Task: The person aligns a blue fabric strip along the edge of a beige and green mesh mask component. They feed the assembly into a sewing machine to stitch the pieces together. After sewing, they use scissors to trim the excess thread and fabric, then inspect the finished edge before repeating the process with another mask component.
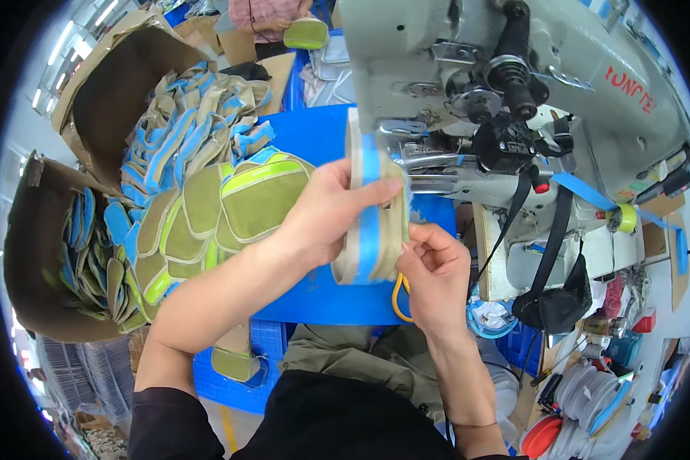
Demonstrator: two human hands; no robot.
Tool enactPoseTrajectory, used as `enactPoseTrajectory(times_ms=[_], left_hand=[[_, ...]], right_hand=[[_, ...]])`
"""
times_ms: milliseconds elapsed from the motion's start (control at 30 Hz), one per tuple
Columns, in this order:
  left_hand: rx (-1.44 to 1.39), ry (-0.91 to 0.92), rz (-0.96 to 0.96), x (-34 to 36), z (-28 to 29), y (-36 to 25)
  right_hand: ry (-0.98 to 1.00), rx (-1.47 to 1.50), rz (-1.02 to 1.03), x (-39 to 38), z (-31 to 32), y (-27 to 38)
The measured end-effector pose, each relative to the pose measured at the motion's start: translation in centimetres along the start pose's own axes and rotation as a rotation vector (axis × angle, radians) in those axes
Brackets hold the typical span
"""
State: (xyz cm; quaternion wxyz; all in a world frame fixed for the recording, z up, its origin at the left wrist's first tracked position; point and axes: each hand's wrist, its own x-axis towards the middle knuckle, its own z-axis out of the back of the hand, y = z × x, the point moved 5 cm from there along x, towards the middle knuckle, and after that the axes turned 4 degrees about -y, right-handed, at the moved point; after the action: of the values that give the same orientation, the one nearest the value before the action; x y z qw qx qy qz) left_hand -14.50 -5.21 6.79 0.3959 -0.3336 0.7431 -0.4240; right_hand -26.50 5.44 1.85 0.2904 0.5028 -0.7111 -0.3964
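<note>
**Both hands on a stack of shoe pieces at the sewing machine**

Beside the grey sewing machine [514,69], above the blue worktop [322,138], both hands hold up one stack of flat shoe pieces [372,215]. The pieces are beige, with a bright blue band, and stand on edge, so mostly their thin layered rims show. The left hand [326,211] has its grip closed around the stack from the left, the fingers lying across the top. The right hand [435,264] pinches the right rim of the stack low down, with fingertips pressed on the edge. A yellow loop [399,299] hangs under the stack, just beside the right palm.

On the left, green mesh pieces [230,203] with shiny yellow borders lie overlapped like scales. Behind them, cardboard boxes [46,253] hold more blue and beige pieces. A black strap [552,238] hangs from the machine.
</note>
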Motion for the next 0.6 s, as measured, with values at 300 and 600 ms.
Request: enactPoseTrajectory(times_ms=[300, 600], left_hand=[[0.068, 0.003, -0.019, 0.7, 0.17, -0.61], [0.118, -0.006, -0.089, 1.26, 0.03, -1.12]], right_hand=[[0.015, 0.002, 0.033, 1.0, -0.47, 0.66], [-0.004, -0.047, 0.052, 1.07, -0.5, 0.74]])
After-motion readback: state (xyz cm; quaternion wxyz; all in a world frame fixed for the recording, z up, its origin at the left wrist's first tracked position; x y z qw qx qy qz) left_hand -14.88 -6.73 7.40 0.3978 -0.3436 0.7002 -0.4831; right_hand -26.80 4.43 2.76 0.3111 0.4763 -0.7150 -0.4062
